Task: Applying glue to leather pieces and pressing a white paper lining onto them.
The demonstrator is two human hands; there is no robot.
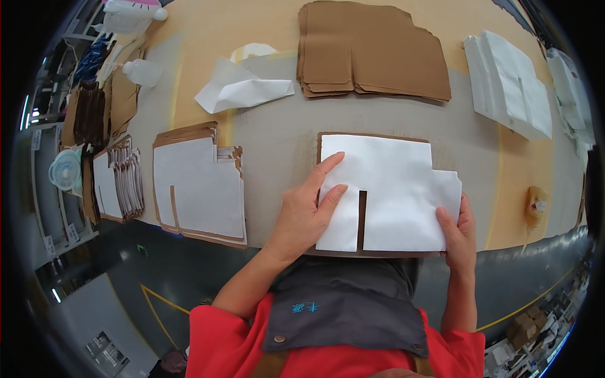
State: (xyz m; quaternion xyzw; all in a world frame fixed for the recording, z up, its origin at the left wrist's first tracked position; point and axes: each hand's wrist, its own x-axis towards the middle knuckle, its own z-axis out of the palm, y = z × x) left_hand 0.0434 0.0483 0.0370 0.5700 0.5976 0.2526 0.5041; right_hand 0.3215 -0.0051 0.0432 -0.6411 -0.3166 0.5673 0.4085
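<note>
I have a white slotted sheet [403, 201] in front of me at the near edge of the worktable [277, 145], laid over a brown sheet [362, 220] that shows through the slot and as a thin border along the top and bottom. My right hand [461, 230] grasps the white sheet by its right edge, thumb on top and fingers around the side. My left hand [305, 211] rests at the left edge, index finger and thumb spread on the white face; its other fingers are hidden, so I cannot tell whether it pinches. To my left sits a stack of white-faced brown pieces [211, 179]. Beyond my work are a crumpled white sheet [252, 93] and a stack of notched brown sheets [384, 50]. On the right lie a white stack [513, 85] and a yellowish bottle [535, 205].
</note>
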